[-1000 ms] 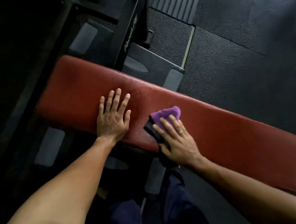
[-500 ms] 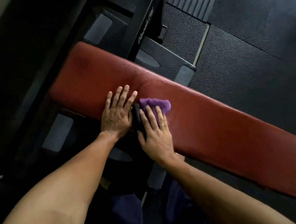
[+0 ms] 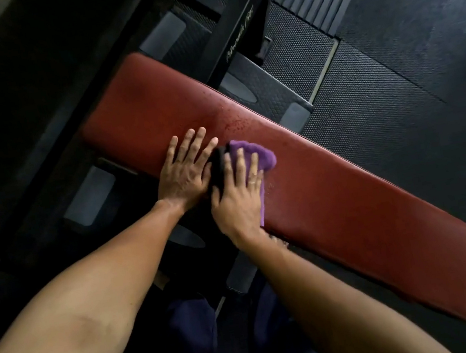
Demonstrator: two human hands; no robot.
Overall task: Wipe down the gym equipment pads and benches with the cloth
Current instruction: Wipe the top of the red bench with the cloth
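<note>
A long red-brown padded bench point(image 3: 336, 199) runs diagonally from upper left to lower right. My left hand point(image 3: 187, 173) lies flat on the pad near its middle, fingers spread and straight. Right beside it, my right hand point(image 3: 239, 196) presses a purple cloth point(image 3: 262, 155) with a dark part flat onto the pad with straight fingers. The cloth shows past my fingertips and along the little-finger side. Small droplets speckle the pad just beyond my hands.
A black machine frame point(image 3: 233, 32) with grey foot plates point(image 3: 161, 33) stands beyond the bench. Another grey plate point(image 3: 90, 196) lies on the near left. Dark textured rubber flooring point(image 3: 381, 98) spreads to the right. My dark-trousered legs point(image 3: 192, 350) are below.
My right hand slid the cloth leftward along the pad until it came beside my left hand, then held about there. My left hand stayed flat in place.
</note>
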